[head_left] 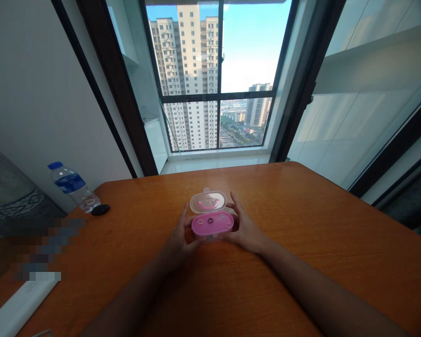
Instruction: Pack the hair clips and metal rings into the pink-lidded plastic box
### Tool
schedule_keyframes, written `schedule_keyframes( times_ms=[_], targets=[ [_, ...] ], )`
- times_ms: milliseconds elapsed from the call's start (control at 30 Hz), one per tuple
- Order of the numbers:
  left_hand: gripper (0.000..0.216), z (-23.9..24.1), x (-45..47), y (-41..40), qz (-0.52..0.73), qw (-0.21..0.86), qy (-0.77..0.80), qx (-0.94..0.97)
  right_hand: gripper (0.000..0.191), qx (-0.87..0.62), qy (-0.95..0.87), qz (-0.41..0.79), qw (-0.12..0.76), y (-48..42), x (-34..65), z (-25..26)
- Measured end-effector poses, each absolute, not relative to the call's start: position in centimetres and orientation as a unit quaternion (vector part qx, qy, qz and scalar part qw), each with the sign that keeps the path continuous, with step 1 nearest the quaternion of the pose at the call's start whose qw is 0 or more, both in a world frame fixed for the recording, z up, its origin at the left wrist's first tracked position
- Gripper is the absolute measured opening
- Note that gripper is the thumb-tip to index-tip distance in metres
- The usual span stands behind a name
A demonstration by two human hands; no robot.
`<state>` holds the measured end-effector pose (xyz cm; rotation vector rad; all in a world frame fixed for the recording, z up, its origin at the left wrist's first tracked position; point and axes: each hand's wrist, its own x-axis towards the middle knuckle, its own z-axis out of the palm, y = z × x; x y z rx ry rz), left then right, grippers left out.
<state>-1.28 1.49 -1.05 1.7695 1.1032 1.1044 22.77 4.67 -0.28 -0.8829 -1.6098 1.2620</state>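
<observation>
A small pink oval case (212, 223) is between my two hands over the brown table. Its see-through lid (208, 202) stands open on the far side, with a pink curved mark or strip showing in it. Several small ring shapes, one of them dark, show on the pink top; whether they are loose or printed I cannot tell. My left hand (182, 236) grips the case's left end, thumb at the near edge and fingers behind. At the right end, my right hand (244, 229) holds it the same way, fingers partly hidden behind the lid.
On the table's (301, 224) left edge is a clear bottle (73, 186) with a blue cap, beside a black oval object (100, 209). Nearer me on that side lies a long white object (24, 302), next to a blurred patch. A window (219, 93) is beyond the far edge.
</observation>
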Motion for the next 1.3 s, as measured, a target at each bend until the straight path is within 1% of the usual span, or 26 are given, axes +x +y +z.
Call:
schedule_keyframes(
  times_ms=[167,267,333,433,500,567,667,767,867,933,1000,1033,1133,1200,1300],
  targets=[
    [0.105,-1.2,-1.3,1.6,0.438,0.385,0.424,0.693,0.135,-0.337,-0.654,0.512,0.443,4.6,22.9,0.2],
    [0.103,-1.3,-1.2,1.6,0.443,0.367,0.425,0.699,0.126,-0.336,-0.674,0.485,0.443,4.5,22.9,0.3],
    [0.1,-1.5,-1.2,1.6,0.444,0.355,0.427,0.704,0.113,-0.334,-0.71,0.435,0.442,4.5,23.1,0.4],
    [0.094,-1.8,-1.3,1.7,0.441,0.342,0.425,0.713,0.077,-0.318,-0.776,0.345,0.422,4.7,23.3,0.4],
    [0.086,-1.9,-1.5,1.8,0.434,0.318,0.434,0.723,0.055,-0.309,-0.801,0.31,0.408,4.8,23.3,0.5],
    [0.074,-1.9,-1.8,2.0,0.418,0.289,0.44,0.741,0.046,-0.308,-0.807,0.301,0.404,4.9,23.2,0.5],
    [0.058,-1.6,-1.9,2.2,0.4,0.268,0.426,0.766,0.043,-0.311,-0.8,0.307,0.411,4.9,23.0,0.3],
    [0.05,-1.2,-1.7,2.2,0.402,0.267,0.414,0.772,0.043,-0.315,-0.796,0.307,0.415,4.9,22.8,0.1],
    [0.051,-0.9,-1.5,2.1,0.409,0.274,0.409,0.768,0.043,-0.319,-0.797,0.302,0.415,4.9,22.7,0.1],
    [0.059,-0.9,-1.3,2.0,0.413,0.288,0.407,0.762,0.042,-0.321,-0.797,0.299,0.414,4.9,22.7,0.2],
    [0.068,-1.1,-1.1,2.1,0.417,0.303,0.414,0.75,0.046,-0.322,-0.799,0.299,0.41,4.7,22.7,0.4],
    [0.068,-1.2,-1.0,2.3,0.42,0.307,0.423,0.741,0.05,-0.321,-0.8,0.3,0.41,4.7,22.7,0.5],
    [0.057,-1.5,-0.5,2.8,0.425,0.305,0.455,0.721,0.055,-0.315,-0.798,0.3,0.418,4.6,22.5,0.6],
    [0.05,-1.6,-0.3,3.0,0.423,0.297,0.457,0.724,0.052,-0.312,-0.795,0.296,0.428,4.7,22.4,0.5],
    [0.048,-1.6,-0.2,3.0,0.414,0.286,0.444,0.741,0.049,-0.312,-0.793,0.291,0.435,4.7,22.1,0.4]
  ],
)
